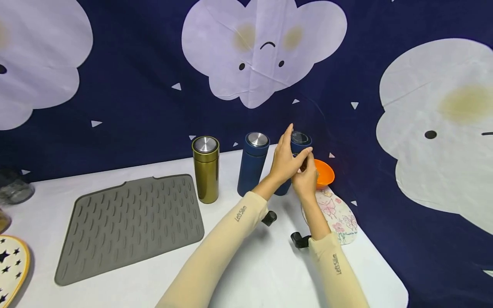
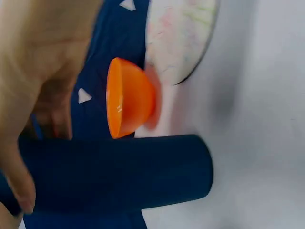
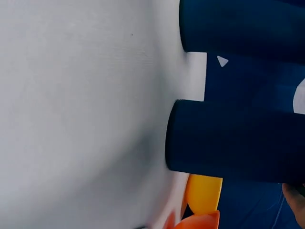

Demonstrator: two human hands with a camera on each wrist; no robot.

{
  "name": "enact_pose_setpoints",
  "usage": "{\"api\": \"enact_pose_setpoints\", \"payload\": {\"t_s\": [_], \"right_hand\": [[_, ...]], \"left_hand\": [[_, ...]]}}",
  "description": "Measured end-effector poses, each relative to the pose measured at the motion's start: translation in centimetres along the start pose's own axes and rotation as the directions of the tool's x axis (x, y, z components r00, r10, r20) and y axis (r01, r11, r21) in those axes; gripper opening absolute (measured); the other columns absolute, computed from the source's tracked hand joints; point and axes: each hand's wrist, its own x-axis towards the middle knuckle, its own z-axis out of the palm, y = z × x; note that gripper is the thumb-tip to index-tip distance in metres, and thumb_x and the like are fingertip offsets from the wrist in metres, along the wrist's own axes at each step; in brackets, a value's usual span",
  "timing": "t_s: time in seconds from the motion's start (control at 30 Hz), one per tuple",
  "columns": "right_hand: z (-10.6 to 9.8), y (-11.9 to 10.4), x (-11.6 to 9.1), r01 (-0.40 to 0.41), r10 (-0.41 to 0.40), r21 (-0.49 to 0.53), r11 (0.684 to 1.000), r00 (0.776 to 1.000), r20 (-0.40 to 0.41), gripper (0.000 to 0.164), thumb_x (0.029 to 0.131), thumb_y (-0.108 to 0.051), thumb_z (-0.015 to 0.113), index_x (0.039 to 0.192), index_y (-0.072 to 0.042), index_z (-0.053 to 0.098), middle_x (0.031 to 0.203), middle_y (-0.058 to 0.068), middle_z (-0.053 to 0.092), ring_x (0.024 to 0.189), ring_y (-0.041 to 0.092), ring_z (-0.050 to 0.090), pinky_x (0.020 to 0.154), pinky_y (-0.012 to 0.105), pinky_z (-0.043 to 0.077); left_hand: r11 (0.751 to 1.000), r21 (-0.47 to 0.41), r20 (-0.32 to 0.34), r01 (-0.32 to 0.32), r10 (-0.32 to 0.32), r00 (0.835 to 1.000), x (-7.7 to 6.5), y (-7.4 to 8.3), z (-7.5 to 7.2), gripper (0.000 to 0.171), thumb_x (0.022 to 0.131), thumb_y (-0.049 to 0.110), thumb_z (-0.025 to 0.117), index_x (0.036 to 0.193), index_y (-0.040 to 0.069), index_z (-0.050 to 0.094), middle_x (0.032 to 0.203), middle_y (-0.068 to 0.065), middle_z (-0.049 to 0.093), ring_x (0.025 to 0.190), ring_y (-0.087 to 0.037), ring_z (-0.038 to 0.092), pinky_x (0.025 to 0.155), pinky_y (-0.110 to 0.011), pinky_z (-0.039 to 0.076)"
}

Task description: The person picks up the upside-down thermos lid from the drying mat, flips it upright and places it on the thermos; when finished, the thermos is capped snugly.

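Observation:
A dark blue thermos flask (image 1: 301, 138) stands upright on the right, partly hidden behind both hands. My right hand (image 1: 305, 180) grips it near the neck; the left wrist view shows a thumb across the flask body (image 2: 119, 174). A fingertip of this hand (image 3: 296, 202) shows at the edge of the right wrist view. Beside the lid, my left hand (image 1: 284, 161) has its fingers straight and pointing up, its thumb reaching across the front toward the right hand. To the left stand a second blue flask (image 1: 252, 169) and a gold flask (image 1: 207, 175), each with a silver-topped lid.
An orange bowl (image 1: 324, 173) sits just right of the held flask, near a round patterned mat (image 1: 339, 218). On the left lie a grey ribbed mat (image 1: 131, 226) and a star-patterned plate (image 1: 11, 267). A dark cloth with clouds hangs behind the white table (image 1: 265, 273).

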Motion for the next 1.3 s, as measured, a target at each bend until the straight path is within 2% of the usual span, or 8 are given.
{"api": "enact_pose_setpoints", "payload": {"t_s": [0.17,0.47,0.57,0.73,0.9,1.0,1.13,1.3], "right_hand": [[0.6,-0.2,-0.5,-0.001,0.002,0.013,1.0,0.999,-0.048,0.036,0.085,0.004,0.066,0.119,0.005,0.055,0.104,0.028,0.067,0.097,0.04,0.067,0.09,0.051,0.054],[1.4,-0.7,-1.2,-0.025,0.007,-0.126,0.992,0.99,-0.137,0.029,0.095,-0.005,0.058,0.123,0.002,0.054,0.102,0.027,0.069,0.09,0.048,0.063,0.081,0.059,0.047],[1.2,-0.7,-1.0,-0.014,0.0,-0.121,0.993,0.993,-0.118,0.034,0.094,-0.007,0.062,0.125,0.002,0.055,0.104,0.026,0.069,0.093,0.047,0.065,0.082,0.059,0.048],[0.1,-0.3,-0.2,0.005,-0.006,-0.032,0.999,0.999,-0.043,0.039,0.083,0.001,0.068,0.12,0.004,0.056,0.101,0.028,0.069,0.093,0.042,0.068,0.083,0.051,0.055],[-0.8,0.2,0.4,-0.015,0.015,0.025,1.0,1.0,-0.001,0.05,0.074,0.007,0.072,0.122,0.003,0.058,0.106,0.027,0.07,0.094,0.037,0.068,0.08,0.04,0.057],[-0.9,0.2,0.3,-0.021,0.021,0.03,0.999,1.0,0.01,0.042,0.075,0.008,0.068,0.116,0.007,0.057,0.104,0.029,0.069,0.095,0.04,0.068,0.085,0.046,0.057],[-0.7,0.0,0.1,-0.017,0.017,0.003,1.0,1.0,0.015,0.04,0.077,0.006,0.068,0.116,0.007,0.056,0.103,0.03,0.068,0.097,0.044,0.067,0.09,0.054,0.055],[-0.8,0.2,0.5,-0.018,0.018,0.01,1.0,0.999,0.026,0.049,0.078,0.005,0.071,0.124,0.003,0.056,0.108,0.029,0.069,0.1,0.042,0.068,0.089,0.053,0.055]], "left_hand": [[0.996,0.087,-0.125,0.015,-0.004,0.992,0.0,0.5,0.4,0.077,0.079,0.031,0.085,0.14,0.002,0.048,0.131,-0.016,0.06,0.117,-0.028,0.062,0.101,-0.034,0.05],[0.986,0.129,-0.31,0.103,-0.058,0.949,-0.3,1.4,2.2,0.075,0.073,0.031,0.089,0.125,0.003,0.042,0.113,-0.014,0.043,0.098,-0.027,0.06,0.09,-0.033,0.053],[0.991,0.108,-0.295,0.083,-0.048,0.954,-0.1,1.1,2.0,0.074,0.074,0.029,0.088,0.126,0.003,0.043,0.114,-0.014,0.044,0.096,-0.028,0.062,0.088,-0.033,0.054],[0.998,-0.054,-0.154,0.019,-0.027,0.988,0.1,0.2,1.1,0.077,0.077,0.022,0.085,0.136,0.0,0.041,0.128,-0.019,0.05,0.11,-0.031,0.059,0.095,-0.034,0.05],[0.971,-0.228,-0.015,0.078,-0.083,0.996,0.1,-0.1,0.5,0.074,0.081,0.015,0.082,0.14,0.002,0.04,0.132,-0.019,0.057,0.118,-0.028,0.058,0.101,-0.032,0.047],[0.983,-0.131,-0.055,0.126,-0.134,0.989,0.0,0.5,0.8,0.077,0.078,0.032,0.085,0.137,0.005,0.044,0.129,-0.013,0.054,0.112,-0.025,0.058,0.095,-0.032,0.049],[0.988,0.074,-0.206,0.133,-0.116,0.972,0.2,1.5,1.2,0.084,0.069,0.049,0.088,0.13,0.006,0.049,0.12,-0.011,0.051,0.104,-0.024,0.058,0.09,-0.032,0.052],[1.0,0.022,-0.242,0.005,0.0,0.97,0.3,0.8,1.2,0.071,0.073,0.029,0.09,0.125,0.001,0.05,0.118,-0.016,0.06,0.108,-0.027,0.063,0.095,-0.032,0.051]]}}
